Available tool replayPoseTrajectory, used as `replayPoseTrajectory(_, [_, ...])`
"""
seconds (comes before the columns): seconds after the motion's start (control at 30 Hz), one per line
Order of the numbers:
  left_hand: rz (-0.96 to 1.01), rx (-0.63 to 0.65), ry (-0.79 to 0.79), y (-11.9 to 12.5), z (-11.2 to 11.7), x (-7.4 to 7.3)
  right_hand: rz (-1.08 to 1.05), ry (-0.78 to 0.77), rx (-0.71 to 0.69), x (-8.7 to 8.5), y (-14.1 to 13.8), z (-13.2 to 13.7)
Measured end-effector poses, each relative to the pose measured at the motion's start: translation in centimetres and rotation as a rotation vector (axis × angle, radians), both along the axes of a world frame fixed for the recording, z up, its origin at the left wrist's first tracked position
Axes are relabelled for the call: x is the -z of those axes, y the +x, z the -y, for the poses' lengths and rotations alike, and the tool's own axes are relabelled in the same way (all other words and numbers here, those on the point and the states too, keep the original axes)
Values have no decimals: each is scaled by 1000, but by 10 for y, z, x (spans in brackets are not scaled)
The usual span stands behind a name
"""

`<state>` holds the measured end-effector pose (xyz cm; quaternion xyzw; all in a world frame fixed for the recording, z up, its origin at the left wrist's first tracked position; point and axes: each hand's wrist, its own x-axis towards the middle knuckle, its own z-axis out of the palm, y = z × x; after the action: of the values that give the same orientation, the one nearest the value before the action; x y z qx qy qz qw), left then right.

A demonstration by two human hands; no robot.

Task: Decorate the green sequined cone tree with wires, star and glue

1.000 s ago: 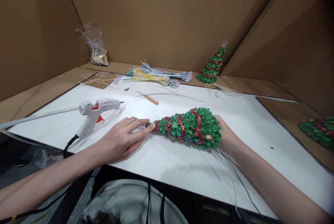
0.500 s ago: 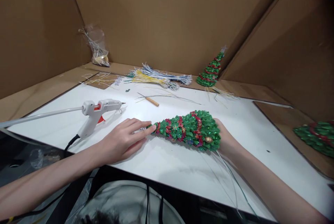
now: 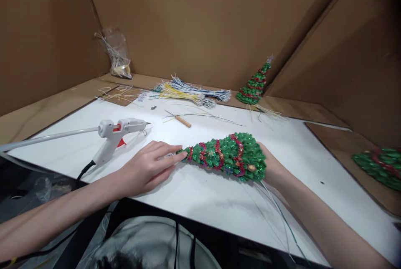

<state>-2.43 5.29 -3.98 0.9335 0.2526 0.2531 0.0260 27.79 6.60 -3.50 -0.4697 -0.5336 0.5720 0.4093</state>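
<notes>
A small green glittery Christmas tree (image 3: 227,156) with red garland and tiny ornaments lies on its side over the white board, its tip pointing left. The fingers of my left hand (image 3: 153,164) are closed about the narrow tip, where a pale ornament partly shows. My right hand (image 3: 270,164) holds the wide base from behind; most of its fingers are hidden by the tree. Thin white and green wires (image 3: 282,212) trail from the base toward the board's front edge.
Left of my hands rests a white glue gun (image 3: 111,137) with its cord. Farther back lie a wooden-handled awl (image 3: 182,121), bundled wires (image 3: 191,93) and a clear bag (image 3: 119,58). Another tree (image 3: 253,85) stands by the cardboard wall (image 3: 203,22); a third (image 3: 380,166) lies far right.
The Christmas tree has shifted very slightly to the right at its base, along with my right hand. Its trailing wires have swung a little right. My left hand stays at the tip.
</notes>
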Motion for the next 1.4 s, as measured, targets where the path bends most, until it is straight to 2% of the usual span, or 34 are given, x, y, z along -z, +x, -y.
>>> replayPoseTrajectory(0.33, [29,-8,-80,2,-1,-3,7,-4,9,-3,-2,1])
replayPoseTrajectory(0.73, [-54,-13,-45,0,0,-3,43,-10,-14,-1,-1,2])
replayPoseTrajectory(1.03, [-110,-20,-99,-1,0,-4,-2,-93,148,-2,-9,5])
replayPoseTrajectory(1.2, [-116,-14,-118,-1,1,-6,-30,-87,181,3,-9,6])
replayPoseTrajectory(1.3, [-131,-8,-112,-1,2,-5,-39,-87,212,0,-10,7])
replayPoseTrajectory(1.4, [-141,-4,-92,-1,1,-5,-10,-7,219,-5,-12,9])
